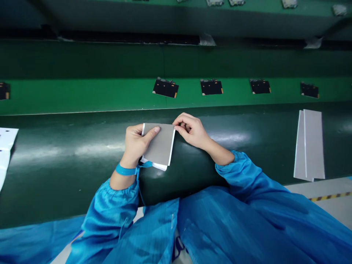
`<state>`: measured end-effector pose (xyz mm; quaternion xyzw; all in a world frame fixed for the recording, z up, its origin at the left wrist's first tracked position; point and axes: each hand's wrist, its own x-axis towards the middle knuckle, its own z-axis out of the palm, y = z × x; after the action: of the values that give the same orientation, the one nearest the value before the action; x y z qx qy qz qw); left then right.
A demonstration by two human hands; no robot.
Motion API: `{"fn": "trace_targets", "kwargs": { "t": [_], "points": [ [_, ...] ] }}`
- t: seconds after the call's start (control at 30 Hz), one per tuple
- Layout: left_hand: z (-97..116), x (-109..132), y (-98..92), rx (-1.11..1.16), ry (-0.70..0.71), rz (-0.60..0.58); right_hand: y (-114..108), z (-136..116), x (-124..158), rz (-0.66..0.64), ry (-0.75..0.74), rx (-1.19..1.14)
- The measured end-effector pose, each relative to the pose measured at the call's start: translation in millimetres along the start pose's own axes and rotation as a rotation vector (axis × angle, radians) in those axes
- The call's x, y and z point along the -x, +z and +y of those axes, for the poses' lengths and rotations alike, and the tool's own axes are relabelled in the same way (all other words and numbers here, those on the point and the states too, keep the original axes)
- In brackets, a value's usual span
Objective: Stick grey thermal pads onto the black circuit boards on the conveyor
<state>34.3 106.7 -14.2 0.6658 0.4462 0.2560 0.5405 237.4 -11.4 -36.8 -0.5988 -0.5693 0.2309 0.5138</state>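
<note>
My left hand (137, 142) grips a grey sheet with white edges (159, 145) by its left side, thumb on top and fingers underneath. White layers stick out below the sheet's bottom edge. At the sheet's upper right corner, my right hand (192, 129) pinches the edge between thumb and forefinger. A blue wrist strap (126, 170) circles my left wrist, and part of it hangs beside the sheet. Both hands are above the dark green work surface (96, 179).
Several black circuit boards (165, 88) lie along the bright green strip (110, 95) beyond the table. More grey sheets with white edges (313, 146) rest at the right. A white sheet with dark marks (7, 150) lies at the far left. Small parts (215, 2) sit on the upper shelf.
</note>
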Motion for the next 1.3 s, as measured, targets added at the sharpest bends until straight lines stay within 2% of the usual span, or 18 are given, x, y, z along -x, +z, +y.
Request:
{"fn": "trace_targets", "kwargs": {
  "t": [0.23,0.3,0.47,0.57,0.67,0.8,0.93,1.0,1.1,1.17,1.3],
  "points": [
    [-1,-1,-1.2,-0.055,0.026,-0.012,1,-1,2,0.028,-0.122,0.104],
    [0,-1,-1.5,-0.069,0.033,-0.018,1,-3,2,0.022,-0.089,0.096],
    [1,-1,-0.5,-0.065,0.036,-0.031,1,-6,0,0.038,0.134,-0.069],
    [0,0,0.7,-0.075,0.037,-0.051,3,-4,0,0.012,0.207,-0.092],
    [0,0,1.4,-0.080,0.042,-0.069,5,-4,1,-0.014,0.227,-0.096],
    [0,0,1.6,-0.071,0.033,-0.085,5,-8,3,-0.021,0.176,-0.061],
    [0,-1,1.9,-0.054,0.022,-0.076,5,-6,1,0.087,0.155,-0.086],
    [0,0,2.4,-0.036,0.031,-0.063,5,-3,-2,0.173,0.220,-0.166],
    [2,4,2.5,-0.010,0.050,-0.093,4,-3,-7,0.235,0.307,-0.274],
    [3,6,1.2,-0.031,0.107,-0.156,2,-7,-14,0.240,0.314,-0.306],
    [-1,4,-5.7,-0.148,0.400,-0.237,1,-18,-54,0.145,0.247,-0.293]
  ]
}}
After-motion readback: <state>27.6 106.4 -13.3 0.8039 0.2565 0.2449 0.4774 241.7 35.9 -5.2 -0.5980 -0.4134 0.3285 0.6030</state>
